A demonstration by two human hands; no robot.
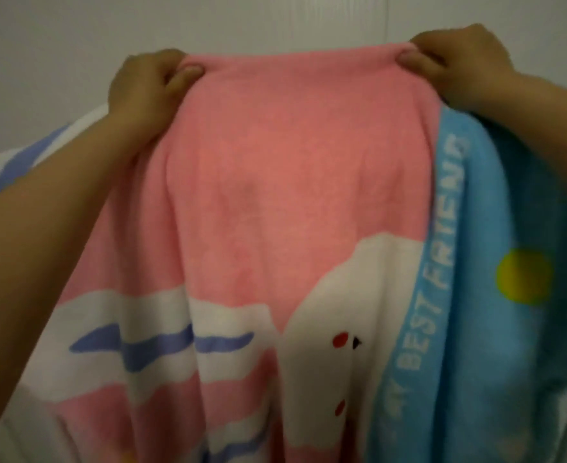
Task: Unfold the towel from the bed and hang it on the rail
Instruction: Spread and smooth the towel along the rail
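From the head view the towel [275, 212] is already opened out, stretched between both hands. The left hand [141, 91] pinches its top edge, and the right hand [459, 61] pinches the other end. I can't see the rail; maybe it's behind the cloth, so hanging looks unfinished.

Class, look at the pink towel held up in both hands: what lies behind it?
Above the towel, held by the left hand and right hand, a plain pale wall shows. Whatever lies directly behind, including any rail, is covered.
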